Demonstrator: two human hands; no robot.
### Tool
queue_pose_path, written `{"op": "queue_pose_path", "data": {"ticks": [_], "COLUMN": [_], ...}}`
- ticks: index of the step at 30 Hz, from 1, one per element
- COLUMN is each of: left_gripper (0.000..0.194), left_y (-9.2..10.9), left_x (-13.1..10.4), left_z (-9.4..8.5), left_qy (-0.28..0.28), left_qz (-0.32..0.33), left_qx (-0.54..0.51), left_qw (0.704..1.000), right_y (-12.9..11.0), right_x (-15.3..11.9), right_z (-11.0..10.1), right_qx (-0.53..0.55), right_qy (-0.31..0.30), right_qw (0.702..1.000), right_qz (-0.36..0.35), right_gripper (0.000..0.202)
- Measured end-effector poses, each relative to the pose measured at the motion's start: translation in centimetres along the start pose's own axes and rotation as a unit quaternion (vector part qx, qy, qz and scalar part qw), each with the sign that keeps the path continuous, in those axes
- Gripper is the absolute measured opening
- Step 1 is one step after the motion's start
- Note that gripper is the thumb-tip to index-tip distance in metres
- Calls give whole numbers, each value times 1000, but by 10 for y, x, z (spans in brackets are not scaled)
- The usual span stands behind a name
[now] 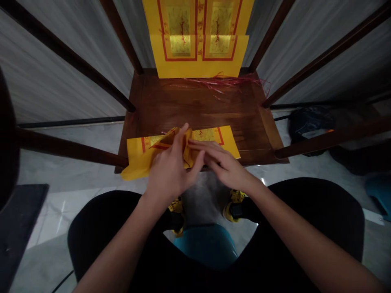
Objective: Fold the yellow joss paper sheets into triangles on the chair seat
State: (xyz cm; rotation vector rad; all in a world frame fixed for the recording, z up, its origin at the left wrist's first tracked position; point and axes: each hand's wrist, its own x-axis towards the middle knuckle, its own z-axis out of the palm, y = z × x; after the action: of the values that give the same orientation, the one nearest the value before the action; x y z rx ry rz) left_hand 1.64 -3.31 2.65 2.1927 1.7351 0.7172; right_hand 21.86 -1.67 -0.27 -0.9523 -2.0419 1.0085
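At the wooden seat's (198, 108) near edge, the half-open left hand (171, 169) and straighter-fingered right hand (224, 160) flank the folded yellow paper (186, 155), left closer; any grip cannot be told. Its long axis follows that edge.

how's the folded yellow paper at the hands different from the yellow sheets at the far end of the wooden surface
The folded paper is bent and creased; the far sheets look flat and overlap. The folded paper's print is mostly hidden, while the far sheets show gold panels in red frames. Hands touch the folded paper, but none touch the far sheets. Both are yellow.
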Motion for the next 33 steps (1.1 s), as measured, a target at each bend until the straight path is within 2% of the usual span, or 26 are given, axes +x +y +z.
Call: {"op": "queue_pose_path", "data": {"ticks": [4,7,10,12,15,17,19,21,23,26,27,29,33], "left_gripper": [55,45,26,23,29,29,27,29,38,37,38,41,40], "left_y": [-1,-5,-19,-32,-45,-46,-37,-24,-11,-5,-6,-14,-28], "left_x": [-1,-5,-11,-16,-23,-25,-21,-13,0,21,28,39,51], "left_z": [-25,-46,-65,-75,-85,-85,-78,-64,-43,-6,6,25,43], "left_qy": [75,87,54,10,-64,-70,-28,-2,-41,-117,-124,-104,-81], "left_qz": [-82,-124,-181,-212,-224,-202,-141,-49,52,159,171,156,89], "left_qx": [-13,-46,-76,-51,76,161,222,258,248,183,168,148,118], "left_qw": [994,987,979,976,970,964,964,965,967,963,963,971,986], "right_y": [3,6,9,10,11,12,13,14,16,21,23,24,20], "right_x": [2,-1,-3,-3,-4,-5,-5,-5,-5,-7,-8,-9,-5], "right_z": [16,22,26,28,31,33,36,39,41,45,47,49,43], "right_qx": [-58,-118,-178,-207,-251,-279,-302,-321,-335,-341,-341,-339,-274], "right_qy": [-31,-62,-88,-100,-111,-113,-111,-107,-103,-100,-100,-102,-105], "right_qw": [998,991,980,973,961,953,946,940,935,933,933,933,956], "right_qz": [-8,-11,-12,-15,-28,-37,-42,-46,-49,-57,-58,-57,-32], "right_gripper": [51,56,59,60,60,61,61,62,59,46,43,39,44]}}
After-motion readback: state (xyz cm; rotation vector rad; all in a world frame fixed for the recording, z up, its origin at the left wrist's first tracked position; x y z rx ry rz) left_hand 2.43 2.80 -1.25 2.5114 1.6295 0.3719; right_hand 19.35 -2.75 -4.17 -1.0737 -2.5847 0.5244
